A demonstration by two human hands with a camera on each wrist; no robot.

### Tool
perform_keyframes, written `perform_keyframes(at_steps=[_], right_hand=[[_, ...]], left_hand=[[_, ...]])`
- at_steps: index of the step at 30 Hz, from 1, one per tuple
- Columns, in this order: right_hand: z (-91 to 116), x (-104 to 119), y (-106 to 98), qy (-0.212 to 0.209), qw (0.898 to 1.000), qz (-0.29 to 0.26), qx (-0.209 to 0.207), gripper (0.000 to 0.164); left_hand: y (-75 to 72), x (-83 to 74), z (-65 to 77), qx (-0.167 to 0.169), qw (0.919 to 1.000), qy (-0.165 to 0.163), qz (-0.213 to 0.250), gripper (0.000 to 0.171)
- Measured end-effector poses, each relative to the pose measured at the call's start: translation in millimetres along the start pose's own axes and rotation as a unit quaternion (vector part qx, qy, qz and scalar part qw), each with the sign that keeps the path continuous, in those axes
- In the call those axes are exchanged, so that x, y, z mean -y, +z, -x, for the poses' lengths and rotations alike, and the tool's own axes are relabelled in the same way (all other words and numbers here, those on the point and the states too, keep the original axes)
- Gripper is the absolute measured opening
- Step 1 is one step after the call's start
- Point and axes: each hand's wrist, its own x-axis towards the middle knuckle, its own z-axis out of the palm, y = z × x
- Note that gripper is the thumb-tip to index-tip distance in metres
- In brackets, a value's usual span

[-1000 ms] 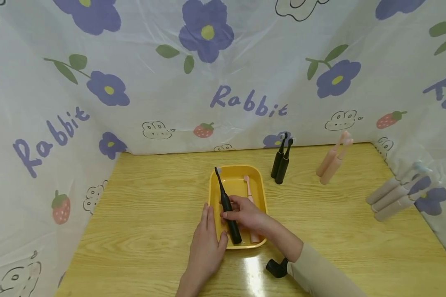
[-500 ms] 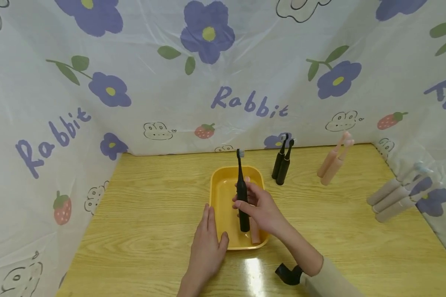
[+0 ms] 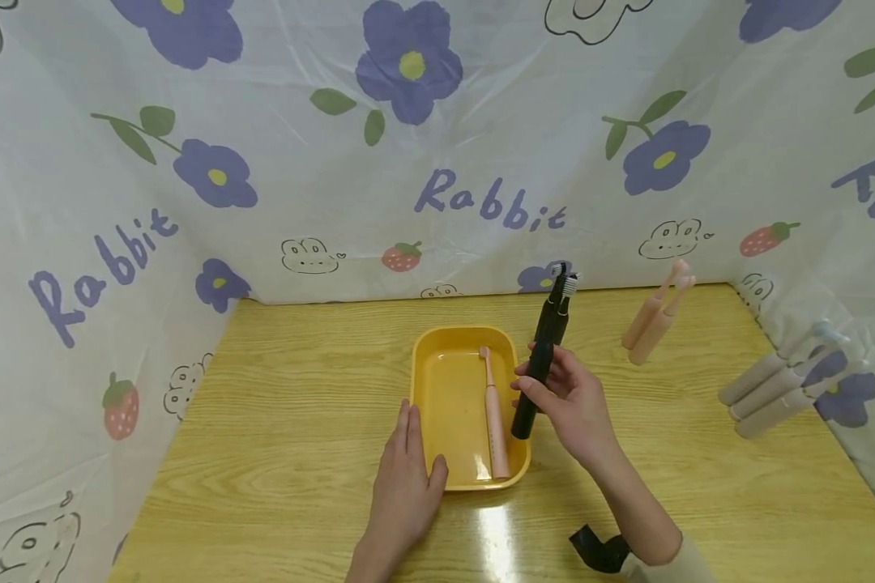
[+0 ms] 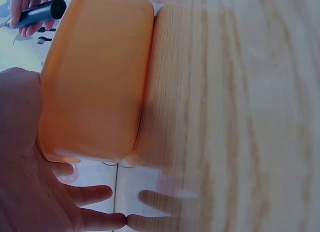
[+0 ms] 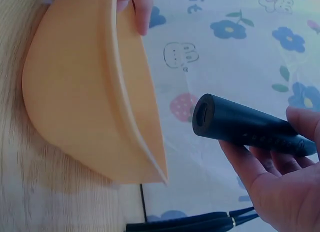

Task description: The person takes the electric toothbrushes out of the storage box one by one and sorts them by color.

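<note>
In the head view my right hand point(image 3: 576, 405) grips a black electric toothbrush point(image 3: 528, 401) by its handle, tilted with the bristles up, over the right rim of a yellow tray point(image 3: 426, 344). The right wrist view shows the handle's round base point(image 5: 204, 116) and the fingers curled round it. A pink electric toothbrush point(image 3: 495, 429) lies in the tray. My left hand point(image 3: 406, 482) rests against the tray's left front corner, its fingers straight; the left wrist view shows them spread beside the tray wall point(image 4: 100, 77). Behind the held toothbrush, two black toothbrushes point(image 3: 562, 324) stand upright, partly hidden.
Two pink toothbrushes point(image 3: 649, 324) stand at the back right. Several grey toothbrushes point(image 3: 769, 389) stand farther right. A patterned cloth point(image 3: 335, 178) hangs behind the wooden table point(image 3: 284, 405). A black wrist mount point(image 3: 599, 551) sits by the right sleeve.
My right hand has lifted the black toothbrush out of the tray and moved it right, past the pink one, to the tray's right rim. My left hand has stayed at the tray.
</note>
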Motion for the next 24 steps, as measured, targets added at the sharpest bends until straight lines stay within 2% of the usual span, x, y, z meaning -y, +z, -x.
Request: perform_keyframes(at_steps=[8,12,19,24], right_hand=[[0.7,-8.6,-7.7,-0.053,0.994,0.052,-0.084,0.044],[0.6,-13.7,-9.8,-0.076,0.989,0.059,-0.115,0.040],[-0.1,-22.8,-19.5,-0.108,0.974,0.116,-0.163,0.036],[-8.2,-33.1,-23.9,-0.110,0.964,0.135,-0.202,0.038]], left_hand=[[-0.5,0.4,-0.4,0.000,1.0000,0.003,0.003,0.075],[-0.8,0.1,-0.3,0.001,1.0000,0.005,0.006,0.075],[-0.6,-0.2,-0.5,0.003,1.0000,0.005,0.007,0.074],[-0.9,0.2,-0.3,0.001,1.0000,0.003,0.002,0.074]])
